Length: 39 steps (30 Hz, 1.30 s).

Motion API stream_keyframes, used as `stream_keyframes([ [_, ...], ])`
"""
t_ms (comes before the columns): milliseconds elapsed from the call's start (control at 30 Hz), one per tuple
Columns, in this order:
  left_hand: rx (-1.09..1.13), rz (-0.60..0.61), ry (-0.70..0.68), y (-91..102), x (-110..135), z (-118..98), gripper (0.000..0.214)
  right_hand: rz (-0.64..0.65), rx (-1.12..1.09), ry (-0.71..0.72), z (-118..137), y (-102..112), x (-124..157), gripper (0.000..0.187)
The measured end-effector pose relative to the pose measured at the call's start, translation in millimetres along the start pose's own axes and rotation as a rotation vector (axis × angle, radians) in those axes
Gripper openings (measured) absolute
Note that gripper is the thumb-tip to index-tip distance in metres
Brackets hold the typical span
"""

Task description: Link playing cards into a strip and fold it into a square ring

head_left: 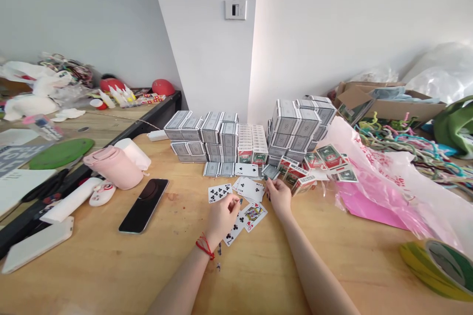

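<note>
Loose playing cards lie face up around my hands. My left hand (223,214), with a red string at the wrist, is closed in a pinch above them; whatever its fingertips hold is hidden. Near it are an eight of clubs (219,193), a seven of clubs (231,236) and a queen card (255,216). A small fanned pile of cards (250,188) sits between the hands. My right hand (280,198) has curled fingers at the pile's right side, close to a face-down card (271,172); I cannot make out anything in its grip.
Behind stand stacks of grey-backed cards (221,134) and card boxes (253,140). Red-green card boxes (295,172) and a pink plastic bag (373,177) lie right, with yellow tape (417,261) nearer. A phone (144,205) and pink cup (114,167) are left.
</note>
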State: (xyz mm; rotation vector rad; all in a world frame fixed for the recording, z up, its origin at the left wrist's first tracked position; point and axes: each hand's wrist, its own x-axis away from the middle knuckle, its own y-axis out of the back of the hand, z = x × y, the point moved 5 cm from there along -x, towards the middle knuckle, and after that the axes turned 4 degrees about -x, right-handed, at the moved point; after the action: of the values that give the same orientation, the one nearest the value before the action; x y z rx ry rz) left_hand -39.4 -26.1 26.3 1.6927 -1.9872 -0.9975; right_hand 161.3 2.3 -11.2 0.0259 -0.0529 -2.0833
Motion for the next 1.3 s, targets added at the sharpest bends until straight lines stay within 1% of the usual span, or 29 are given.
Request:
stream_keyframes([
  [67, -0.008, 0.003, -0.004, 0.0, -0.1, 0.8, 0.018, 0.074, 0.147, 0.130, 6.0, -3.9, 8.4, 0.036],
  [133, -0.014, -0.006, -0.006, 0.8, -0.7, 2.5, 0.017, 0.166, 0.304, 0.224, 8.4, -8.9, 14.7, 0.039],
  [200, -0.026, -0.017, -0.005, 2.0, -1.7, 5.4, 0.019, 0.232, 0.419, 0.273, 7.3, -11.7, 17.8, 0.044],
  [233, -0.036, -0.021, -0.003, 2.6, -2.3, 7.1, 0.019, 0.245, 0.452, 0.281, 6.0, -11.7, 18.2, 0.046],
  [400, -0.072, -0.042, 0.008, 5.8, -4.7, 14.7, 0.019, 0.224, 0.496, 0.272, 0.1, -8.0, 18.5, 0.044],
  [567, -0.092, -0.065, 0.000, 7.8, -5.8, 15.8, 0.016, 0.171, 0.465, 0.356, 2.5, -5.5, 21.9, 0.043],
  [633, -0.115, -0.111, -0.024, 11.5, -6.8, 15.3, 0.013, 0.140, 0.425, 0.351, 1.9, -3.2, 21.7, 0.042],
  [700, -0.173, -0.185, -0.066, 17.3, -8.1, 15.0, 0.012, 0.106, 0.373, 0.332, 0.3, -0.5, 20.4, 0.043],
  [767, -0.254, -0.251, -0.102, 22.8, -9.1, 16.5, 0.019, 0.080, 0.319, 0.300, -2.1, 1.8, 18.6, 0.045],
  [833, -0.332, -0.278, -0.097, 25.8, -9.9, 21.0, 0.032, 0.067, 0.263, 0.257, -4.9, 3.6, 16.7, 0.043],
  [900, -0.399, -0.277, -0.059, 26.6, -10.1, 27.7, 0.041, 0.072, 0.209, 0.211, -6.9, 4.8, 15.6, 0.037],
  [1000, -0.448, -0.255, 0.003, 26.0, -10.6, 38.0, 0.042, 0.074, 0.132, 0.138, -7.8, 7.6, 15.5, 0.033],
  [1133, -0.358, -0.197, -0.037, 24.6, -15.0, 45.5, 0.035, 0.054, 0.035, 0.056, -6.2, 11.7, 17.9, 0.032],
  [1300, -0.293, -0.175, 0.027, 27.4, -20.0, 53.5, 0.034, 0.020, -0.045, 0.043, -3.4, 13.5, 20.4, 0.036],
])
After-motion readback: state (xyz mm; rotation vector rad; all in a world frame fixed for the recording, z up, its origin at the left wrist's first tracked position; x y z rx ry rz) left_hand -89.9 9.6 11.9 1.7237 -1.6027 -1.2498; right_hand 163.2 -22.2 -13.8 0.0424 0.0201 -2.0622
